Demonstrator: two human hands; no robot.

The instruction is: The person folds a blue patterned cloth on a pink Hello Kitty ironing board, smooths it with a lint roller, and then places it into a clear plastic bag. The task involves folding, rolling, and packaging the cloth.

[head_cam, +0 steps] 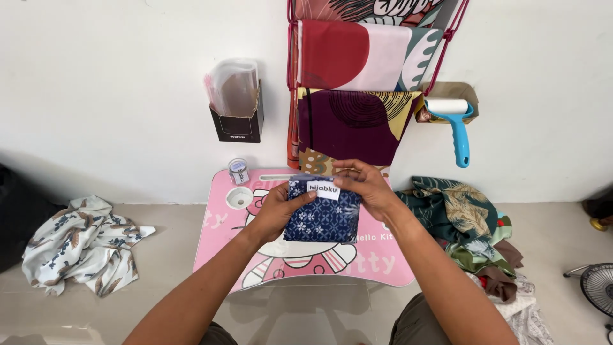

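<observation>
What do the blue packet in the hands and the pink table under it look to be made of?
Blue packet: folded patterned cloth, apparently in a clear plastic sleeve, judging by the glossy film edge at its top; a white label sits there. Both hands, left and right, hold it. Pink table: smooth, slightly shiny top with cartoon print, likely plastic or laminated board.

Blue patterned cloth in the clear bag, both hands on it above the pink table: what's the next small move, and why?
Probably press the top flap shut. The folded blue cloth already sits inside its clear bag, the white label is on the upper edge, and the right hand pinches that edge while the left hand steadies the side, all held just above the pink table.
</observation>
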